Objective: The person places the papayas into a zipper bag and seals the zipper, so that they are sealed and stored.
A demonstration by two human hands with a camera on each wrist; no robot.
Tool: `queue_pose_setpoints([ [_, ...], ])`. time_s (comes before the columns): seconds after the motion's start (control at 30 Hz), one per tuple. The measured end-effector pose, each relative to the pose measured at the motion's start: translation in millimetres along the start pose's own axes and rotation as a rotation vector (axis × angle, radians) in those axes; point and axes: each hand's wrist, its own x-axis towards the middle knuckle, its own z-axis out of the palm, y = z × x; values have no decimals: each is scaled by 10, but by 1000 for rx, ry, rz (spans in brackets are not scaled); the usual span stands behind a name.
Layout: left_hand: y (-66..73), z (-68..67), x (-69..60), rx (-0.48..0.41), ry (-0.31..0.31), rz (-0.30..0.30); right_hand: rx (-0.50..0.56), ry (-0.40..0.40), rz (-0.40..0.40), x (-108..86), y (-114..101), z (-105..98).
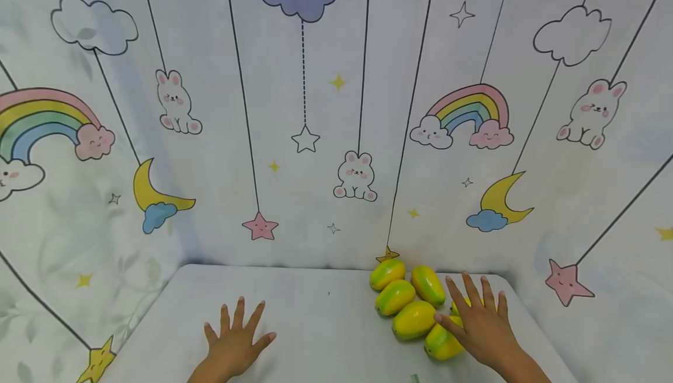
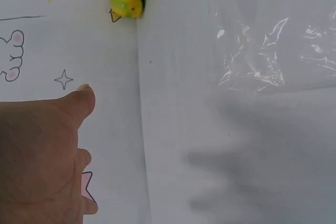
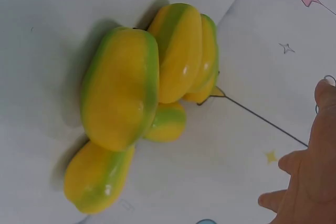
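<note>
Several yellow fruits [image 1: 414, 320] with green streaks, shaped like mangoes or small papayas, lie grouped on the right part of the white table. My right hand [image 1: 485, 331] is spread above the right side of this group, hiding part of two fruits. In the right wrist view a gap separates the right hand [image 3: 310, 166] from the fruits [image 3: 121, 87], and nothing is in its fingers. Over the left part of the table hovers my left hand [image 1: 231, 345], its fingers apart and holding nothing. The left wrist view shows the left hand [image 2: 42, 156] away from two fruits [image 2: 126, 2].
A white cloth [image 1: 305, 196] printed with rabbits, rainbows and stars stands behind and beside the white table [image 1: 305, 324]. Shiny clear plastic [image 2: 262, 51] shows on the table in the left wrist view. A small green scrap [image 1: 415, 378] is at the front edge.
</note>
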Motion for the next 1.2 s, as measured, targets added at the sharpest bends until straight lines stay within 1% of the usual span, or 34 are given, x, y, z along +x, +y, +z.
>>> queue_pose_setpoints([
  [0.23,-1,3,-39,12,-10,-22,4,1,9,-55,0,3],
  [0.37,19,16,-70,-2,-24,-41,-1,30,-6,-101,-11,-14],
  [0.43,29,23,-89,-11,-28,-42,-2,33,-9,-125,-8,-16],
  [0.73,39,91,-151,-9,-36,-20,20,11,5,-237,36,14],
  [0.87,38,123,-171,-4,-36,-15,19,21,1,-270,33,32],
  [0.97,44,143,-193,-13,-39,-7,21,14,5,-299,26,52],
  [1.1,61,174,-240,-22,-40,5,37,-18,21,-347,38,92],
  [1.2,74,204,-281,-23,-42,9,53,-23,25,-394,55,125],
])
